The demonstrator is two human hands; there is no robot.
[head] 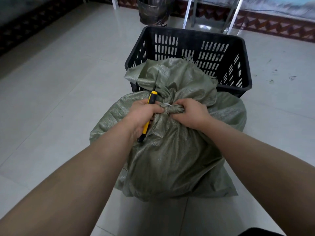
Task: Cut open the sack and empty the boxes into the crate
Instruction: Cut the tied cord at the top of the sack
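The sack (pixel 170 150) is a grey-green woven plastic bag, full and bulging, standing on the pale tiled floor (pixel 51 99) at frame centre. Its neck is gathered into a tight twist and bound by a thin white tie (pixel 167 105). Above the tie, the loose mouth of the sack fans out toward 12 o'clock, with frayed strands along its edge, and drapes over the near rim of the crate (pixel 238 53).

The crate is black plastic with slotted walls and stands directly behind the sack at 12 o'clock, touching it. The part of its interior in view holds no contents. The sack's loose mouth covers part of the crate's near wall. No boxes are visible; the sack is closed.

Beyond the crate, at 12 o'clock, stands a bin lined with a dark plastic bag (pixel 153 11). Metal frame legs (pixel 187 14) rise at 1 o'clock.

The left hand (pixel 141 114) is clenched around a knife (pixel 150 113) with a yellow-and-black handle; its thin dark blade points toward 12 o'clock and lies against the sack's fabric just at 11 o'clock of the tie. The right hand (pixel 189 114) is clenched on the twisted neck, at 3 o'clock of the tie. The two hands lie close together, with the tie between them.
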